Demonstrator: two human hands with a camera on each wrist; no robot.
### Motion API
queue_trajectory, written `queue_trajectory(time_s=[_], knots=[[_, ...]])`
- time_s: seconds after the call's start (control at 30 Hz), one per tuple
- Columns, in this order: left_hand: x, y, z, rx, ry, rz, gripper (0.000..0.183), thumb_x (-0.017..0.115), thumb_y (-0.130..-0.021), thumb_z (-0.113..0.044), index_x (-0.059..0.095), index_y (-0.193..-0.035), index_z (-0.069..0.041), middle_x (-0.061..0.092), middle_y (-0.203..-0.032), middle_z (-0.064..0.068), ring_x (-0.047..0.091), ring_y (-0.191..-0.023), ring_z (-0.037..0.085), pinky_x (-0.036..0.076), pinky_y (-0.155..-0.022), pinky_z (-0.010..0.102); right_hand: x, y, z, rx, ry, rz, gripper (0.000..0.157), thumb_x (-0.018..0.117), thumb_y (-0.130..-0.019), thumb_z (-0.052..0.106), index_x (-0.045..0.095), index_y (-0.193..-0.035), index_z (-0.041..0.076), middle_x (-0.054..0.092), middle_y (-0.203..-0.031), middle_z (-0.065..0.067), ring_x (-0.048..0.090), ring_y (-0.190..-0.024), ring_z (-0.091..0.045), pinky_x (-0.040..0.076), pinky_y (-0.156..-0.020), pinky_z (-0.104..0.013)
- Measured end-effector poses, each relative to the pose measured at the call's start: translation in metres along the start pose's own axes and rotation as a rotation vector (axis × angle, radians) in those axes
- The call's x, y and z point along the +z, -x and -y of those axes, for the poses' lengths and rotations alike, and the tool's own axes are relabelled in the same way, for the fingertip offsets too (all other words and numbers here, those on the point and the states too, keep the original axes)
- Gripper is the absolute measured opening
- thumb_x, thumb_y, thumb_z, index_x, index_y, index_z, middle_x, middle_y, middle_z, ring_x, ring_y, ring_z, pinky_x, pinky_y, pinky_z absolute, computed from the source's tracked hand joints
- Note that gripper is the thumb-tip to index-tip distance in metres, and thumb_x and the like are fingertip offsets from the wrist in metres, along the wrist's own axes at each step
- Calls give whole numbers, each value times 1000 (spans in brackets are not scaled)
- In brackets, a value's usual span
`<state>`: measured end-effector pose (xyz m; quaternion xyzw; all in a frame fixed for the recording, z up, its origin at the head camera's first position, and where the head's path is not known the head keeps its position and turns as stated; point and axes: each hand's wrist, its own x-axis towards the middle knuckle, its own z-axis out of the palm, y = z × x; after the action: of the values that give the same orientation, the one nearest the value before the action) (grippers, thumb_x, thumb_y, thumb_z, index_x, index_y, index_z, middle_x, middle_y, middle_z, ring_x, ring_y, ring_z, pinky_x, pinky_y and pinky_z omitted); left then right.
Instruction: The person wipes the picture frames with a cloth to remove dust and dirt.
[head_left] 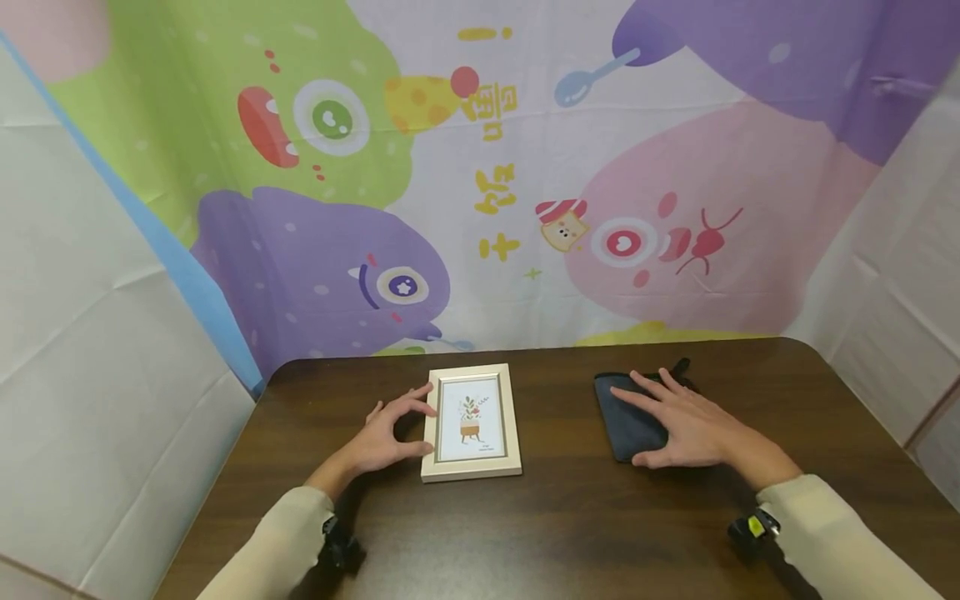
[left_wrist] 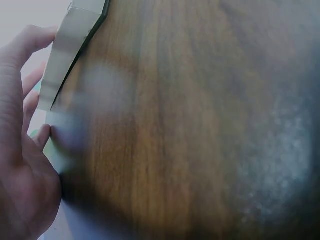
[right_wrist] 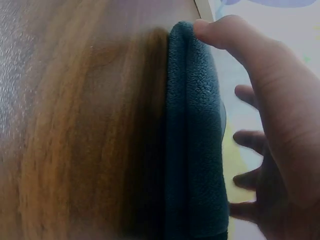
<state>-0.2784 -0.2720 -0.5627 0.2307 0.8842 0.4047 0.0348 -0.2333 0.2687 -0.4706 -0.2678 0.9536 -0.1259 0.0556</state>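
Note:
A picture frame with a pale border and a drawing of a potted plant lies face up on the dark wood table. My left hand is at its left edge, thumb and fingers apart, their tips at the border. The left wrist view catches the frame's side beside the thumb. To the right lies a dark blue fabric pouch with a black strap at its far corner. My right hand spreads over it, covering its right part. In the right wrist view, the thumb tip meets the soft pouch edge.
The brown table has rounded far corners and ends at a cartoon-printed cloth. Pale panels stand at both sides. Each wrist carries a small black camera, like the one by the left sleeve.

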Motion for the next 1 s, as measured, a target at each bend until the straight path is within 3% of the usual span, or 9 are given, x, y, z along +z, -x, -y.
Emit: queue_trajectory(time_s=[0.1, 0.23, 0.33, 0.53, 0.7, 1.0], knots=[[-2, 2, -11, 9, 0, 4, 48, 94, -90, -46, 71, -132, -41, 45, -183, -1, 33, -172, 46, 1, -125, 94, 2, 1, -2, 13, -45, 60, 104, 85, -89, 70, 42, -174, 29, 32, -184, -25, 24, -164, -73, 31, -119, -93], [-8, 7, -43, -20, 5, 13, 48, 94, -91, -33, 73, -133, -27, 45, -182, 11, 32, -171, 51, 0, -126, 94, 3, 0, -6, -3, -71, 101, 95, 87, -93, 57, 45, -173, 29, 32, -185, -24, 22, -164, -74, 27, -121, -93], [-11, 9, -57, -36, 0, 16, 47, 93, -90, -25, 74, -133, -17, 45, -180, 18, 32, -170, 53, 0, -126, 94, 4, -2, -9, -4, -89, 114, 89, 86, -95, 47, 46, -173, 30, 33, -185, -22, 21, -166, -72, 27, -120, -95], [-12, 10, -55, -22, -12, 14, 47, 93, -88, -30, 77, -130, -18, 48, -179, 16, 35, -169, 53, 3, -124, 95, 5, -3, -6, 9, -69, 102, 82, 81, -96, 31, 49, -171, 28, 35, -184, -22, 25, -164, -72, 31, -114, -97], [-12, 9, -56, -41, 21, 20, 44, 93, -90, -24, 78, -130, -16, 48, -179, 18, 34, -169, 54, -2, -126, 94, 6, -5, -1, -5, -10, 89, 77, 79, -98, 19, 51, -170, 23, 38, -181, -28, 32, -158, -77, 38, -113, -94], [-12, 8, -56, -39, 22, 17, 40, 94, -90, -20, 80, -128, -16, 51, -176, 18, 37, -167, 56, -2, -126, 94, 6, -7, 0, -23, 72, 81, 72, 79, -102, 12, 53, -169, 20, 43, -178, -29, 42, -152, -77, 44, -115, -87]])
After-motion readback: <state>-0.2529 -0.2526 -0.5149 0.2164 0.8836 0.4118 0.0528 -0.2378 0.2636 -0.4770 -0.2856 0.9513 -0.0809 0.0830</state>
